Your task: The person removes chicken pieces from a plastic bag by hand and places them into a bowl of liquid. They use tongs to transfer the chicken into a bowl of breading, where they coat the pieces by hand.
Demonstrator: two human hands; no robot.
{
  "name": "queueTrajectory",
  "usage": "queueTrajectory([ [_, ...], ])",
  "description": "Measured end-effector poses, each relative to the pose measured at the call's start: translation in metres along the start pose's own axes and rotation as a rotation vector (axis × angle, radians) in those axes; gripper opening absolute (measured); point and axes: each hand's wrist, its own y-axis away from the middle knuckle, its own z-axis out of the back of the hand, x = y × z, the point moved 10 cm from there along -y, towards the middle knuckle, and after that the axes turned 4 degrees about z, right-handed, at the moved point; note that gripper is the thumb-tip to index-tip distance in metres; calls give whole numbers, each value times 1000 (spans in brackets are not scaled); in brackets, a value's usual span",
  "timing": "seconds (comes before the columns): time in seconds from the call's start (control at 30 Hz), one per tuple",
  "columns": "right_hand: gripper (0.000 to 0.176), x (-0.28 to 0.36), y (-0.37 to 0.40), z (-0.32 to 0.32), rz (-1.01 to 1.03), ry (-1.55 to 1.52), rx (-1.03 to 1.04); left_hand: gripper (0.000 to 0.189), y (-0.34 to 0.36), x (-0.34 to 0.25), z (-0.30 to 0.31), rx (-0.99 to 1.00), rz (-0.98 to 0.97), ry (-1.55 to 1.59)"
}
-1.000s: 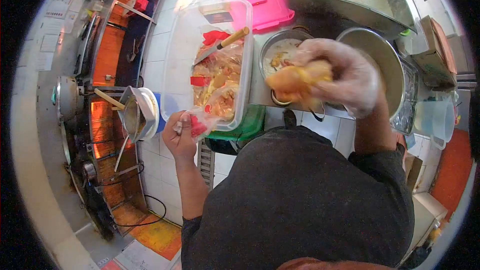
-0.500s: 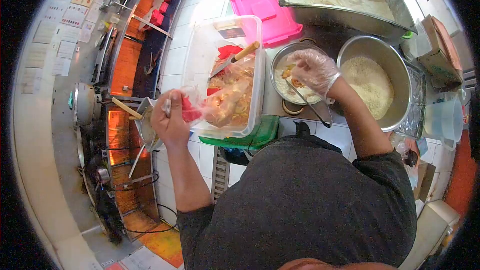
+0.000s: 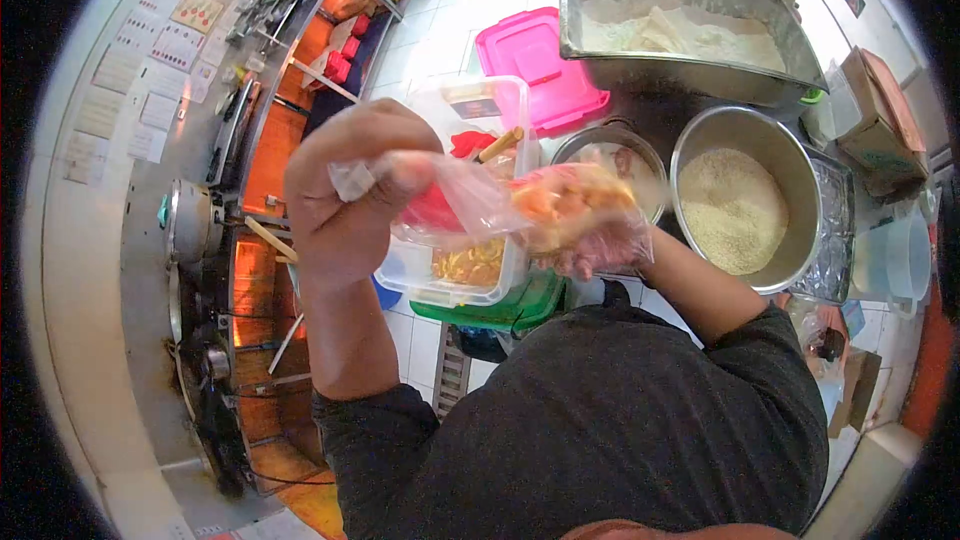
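My left hand (image 3: 350, 190), bare, pinches the gathered neck of a clear plastic bag (image 3: 470, 190) with red on it. The bag is raised above a clear plastic tub (image 3: 522, 105), and pale orange pieces of raw meat (image 3: 570, 202) bulge in its right end. Below that end, my right hand (image 3: 600, 250), in a thin clear glove, has its fingers curled round the bag; motion blurs this part. A wooden-handled knife (image 3: 500, 145) lies in the tub, its blade hidden behind the bag. Yellowish contents (image 3: 470, 262) show in the tub's near end.
Right of the tub stand a metal bowl (image 3: 572, 143), partly hidden, and a larger metal bowl (image 3: 690, 240) of pale crumbs. Behind are a pink lid (image 3: 525, 55) and a deep metal tray (image 3: 690, 73) of flour. A clear jug (image 3: 905, 255) stands far right.
The bag of meat has risen out of the tub, with my left hand moving up and right. My right hand has left the small bowl and come under the bag.
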Motion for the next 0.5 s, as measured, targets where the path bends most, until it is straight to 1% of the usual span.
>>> queueTrajectory([
  [0.03, 99, 16, 5, -1, 80, -27, -162, 18, 2, 8, -5, 36, 6, 44],
  [0.07, 97, 30, 13, 3, 159, -57, -325, 19, 1, 12, -7, 40, 13, 17],
  [0.1, 83, 40, 20, -19, 148, -69, -104, 19, 1, 14, -11, 45, 22, -8],
  [0.2, 66, 90, 50, -3, 320, 304, -339, 16, 2, 29, -22, 71, 84, -119],
  [0.23, 56, 95, 43, -2, 246, 407, -212, 15, 2, 35, -26, 79, 102, -153],
  [0.33, 57, 115, 46, 13, 195, 407, -272, 12, 4, 53, -37, 110, 89, -244],
  [0.37, 52, 126, 48, 15, 242, 418, -300, 11, 6, 59, -40, 120, 74, -274],
  [0.47, 39, 153, 56, 22, 374, 445, -383, 11, 15, 86, -39, 97, 160, -332],
  [0.5, 28, 167, 60, 17, 424, 518, -461, 12, 20, 95, -38, 86, 202, -324],
])
